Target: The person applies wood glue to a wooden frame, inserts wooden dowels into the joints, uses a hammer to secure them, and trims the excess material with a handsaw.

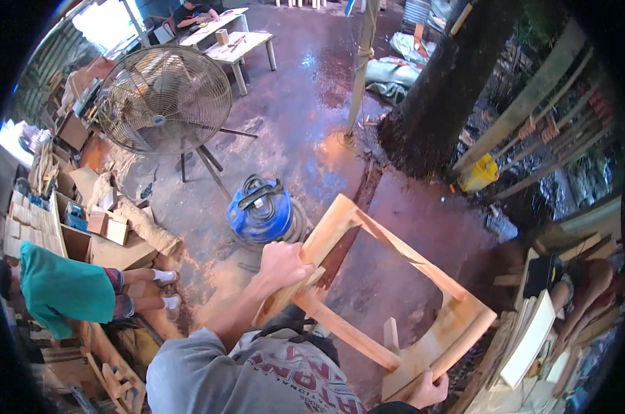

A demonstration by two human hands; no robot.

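Observation:
A pale wooden frame (pixel 349 329) with four sides round an open middle is held up in front of my body, tilted, with a short peg-like piece standing near its lower corner. My left hand (pixel 285 265) is closed round its left side piece, near where a crossbar joins. At the lower right corner, my right hand (pixel 428 390) grips the edge of the wide end piece. The fingers of both hands are partly hidden by the wood.
Beyond the frame, a blue shop vacuum (pixel 261 210) with a coiled hose sits on the dusty floor. A large pedestal fan (pixel 164 100) stands farther left. A person in a green shirt (pixel 67 286) bends over wood at left; another person (pixel 592 290) is at right, near stacked boards (pixel 526 338).

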